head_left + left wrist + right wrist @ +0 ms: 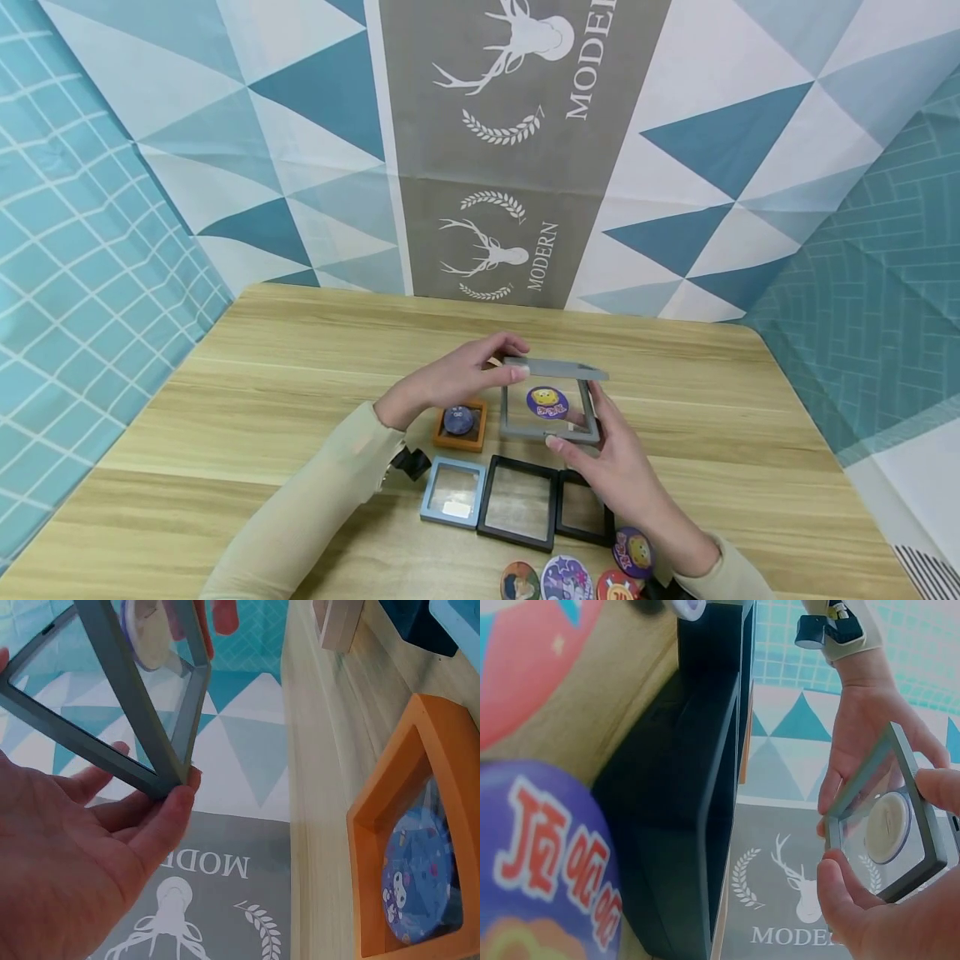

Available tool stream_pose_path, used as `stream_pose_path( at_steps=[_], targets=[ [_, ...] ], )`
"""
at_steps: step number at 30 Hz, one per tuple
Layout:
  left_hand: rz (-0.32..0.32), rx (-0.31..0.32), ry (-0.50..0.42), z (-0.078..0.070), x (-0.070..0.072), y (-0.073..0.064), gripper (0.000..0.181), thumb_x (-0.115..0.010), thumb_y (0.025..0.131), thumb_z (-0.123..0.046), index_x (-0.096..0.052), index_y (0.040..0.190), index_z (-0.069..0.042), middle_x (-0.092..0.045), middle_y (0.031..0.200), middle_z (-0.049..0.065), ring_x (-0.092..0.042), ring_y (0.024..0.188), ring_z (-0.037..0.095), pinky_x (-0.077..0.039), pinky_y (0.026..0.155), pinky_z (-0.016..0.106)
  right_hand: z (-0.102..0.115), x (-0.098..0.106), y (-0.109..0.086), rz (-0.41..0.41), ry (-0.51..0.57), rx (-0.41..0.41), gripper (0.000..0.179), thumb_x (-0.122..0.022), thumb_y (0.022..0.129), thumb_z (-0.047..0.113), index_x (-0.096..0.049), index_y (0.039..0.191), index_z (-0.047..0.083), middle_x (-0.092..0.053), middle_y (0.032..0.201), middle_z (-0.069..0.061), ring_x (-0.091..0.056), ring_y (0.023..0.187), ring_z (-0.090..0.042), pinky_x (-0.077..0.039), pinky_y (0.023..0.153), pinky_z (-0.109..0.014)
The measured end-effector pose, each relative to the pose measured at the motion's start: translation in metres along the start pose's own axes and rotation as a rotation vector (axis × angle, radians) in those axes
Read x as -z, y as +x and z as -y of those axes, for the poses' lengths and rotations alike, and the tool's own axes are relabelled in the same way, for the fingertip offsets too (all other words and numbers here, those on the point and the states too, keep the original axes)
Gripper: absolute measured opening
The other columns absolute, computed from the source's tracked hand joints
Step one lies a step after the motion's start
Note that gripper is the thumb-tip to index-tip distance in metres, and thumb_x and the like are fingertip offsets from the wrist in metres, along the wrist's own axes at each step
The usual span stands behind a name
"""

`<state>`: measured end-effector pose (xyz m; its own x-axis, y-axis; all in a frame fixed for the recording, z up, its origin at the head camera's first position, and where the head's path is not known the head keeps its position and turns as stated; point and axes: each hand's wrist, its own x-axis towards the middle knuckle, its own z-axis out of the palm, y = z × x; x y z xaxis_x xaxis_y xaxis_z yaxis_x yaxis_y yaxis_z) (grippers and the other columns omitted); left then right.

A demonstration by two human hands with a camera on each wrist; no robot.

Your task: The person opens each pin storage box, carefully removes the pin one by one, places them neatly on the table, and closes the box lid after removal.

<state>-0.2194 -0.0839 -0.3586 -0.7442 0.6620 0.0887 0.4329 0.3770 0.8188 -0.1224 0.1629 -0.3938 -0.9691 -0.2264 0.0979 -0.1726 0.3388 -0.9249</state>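
A grey floating display frame [551, 433] is held above the table, its two clear-film halves swung apart like a book. Against the film of one half sits a purple round badge [547, 402] with a yellow figure; its pale back [888, 827] shows in the right wrist view. My left hand [472, 375] pinches the raised half [124, 697] at its left end, thumb on the near side. With my right hand [618, 454] I grip the other half at its lower right, the thumb on its front edge.
An orange frame [437, 439] containing a blue badge [458, 420] lies on the wooden table [300, 333] at left. Nearer are a light blue frame [427, 500], a large black frame [487, 500] and a smaller black frame [585, 533]. Several badges [567, 579] lie at the front.
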Motion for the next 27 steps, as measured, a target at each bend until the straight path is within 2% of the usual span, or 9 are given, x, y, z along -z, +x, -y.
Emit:
stream_pose_path(
  at_steps=[4,7,13,16,22,27],
  targets=[
    [-0.01,0.065,-0.026,-0.0003,-0.0002,0.0004,0.058,-0.043,0.101,-0.057,-0.05,0.137,-0.013,-0.058,0.127,0.002,-0.056,0.116,0.019,-0.047,0.097,0.039,-0.0025,-0.0004,0.0006,0.013,-0.096,0.022,0.1,-0.078,0.087,0.037,-0.014,0.16,0.012,-0.026,0.158,-0.02,-0.057,0.122,-0.036,-0.055,0.087,-0.034],
    [-0.012,0.106,-0.1,0.0006,-0.0006,0.0003,0.059,-0.038,0.103,-0.056,-0.048,0.138,-0.011,-0.055,0.132,0.006,-0.054,0.121,0.023,-0.05,0.094,0.04,-0.0056,-0.0009,0.0015,0.021,-0.173,0.05,0.102,-0.079,0.085,0.041,-0.016,0.16,0.011,-0.023,0.16,-0.018,-0.058,0.119,-0.034,-0.054,0.089,-0.038],
    [-0.035,0.211,-0.257,0.0016,-0.0025,0.0012,0.07,-0.031,0.102,-0.061,-0.042,0.147,-0.008,-0.045,0.144,0.014,-0.049,0.122,0.032,-0.055,0.086,0.044,-0.008,-0.0012,0.003,0.049,-0.266,0.045,0.101,-0.078,0.084,0.046,-0.023,0.157,0.002,-0.015,0.163,-0.016,-0.041,0.135,-0.042,-0.048,0.097,-0.047],
    [-0.048,0.259,-0.311,0.0023,-0.0037,0.0026,0.075,-0.029,0.1,-0.067,-0.048,0.142,-0.008,-0.047,0.14,0.012,-0.051,0.117,0.033,-0.056,0.084,0.045,-0.0078,-0.0012,0.0033,0.073,-0.307,0.039,0.097,-0.078,0.085,0.045,-0.028,0.155,0.0,-0.015,0.163,-0.017,-0.035,0.139,-0.042,-0.045,0.1,-0.05],
    [-0.053,0.332,-0.393,0.0025,-0.0041,0.0043,0.08,-0.03,0.096,-0.074,-0.056,0.129,-0.006,-0.053,0.128,0.013,-0.058,0.111,0.036,-0.056,0.081,0.045,-0.0068,-0.0012,0.0032,0.105,-0.351,0.03,0.093,-0.079,0.085,0.044,-0.033,0.154,0.003,-0.019,0.161,-0.021,-0.039,0.136,-0.044,-0.048,0.097,-0.05],
    [-0.053,0.375,-0.436,0.0048,-0.0039,0.0039,0.084,-0.031,0.094,-0.076,-0.057,0.127,-0.003,-0.054,0.124,0.016,-0.063,0.107,0.036,-0.058,0.077,0.044,-0.005,-0.0006,0.0015,0.144,-0.455,0.032,0.092,-0.079,0.084,0.045,-0.034,0.154,0.007,-0.02,0.161,-0.022,-0.045,0.131,-0.045,-0.048,0.096,-0.055]
  ],
)
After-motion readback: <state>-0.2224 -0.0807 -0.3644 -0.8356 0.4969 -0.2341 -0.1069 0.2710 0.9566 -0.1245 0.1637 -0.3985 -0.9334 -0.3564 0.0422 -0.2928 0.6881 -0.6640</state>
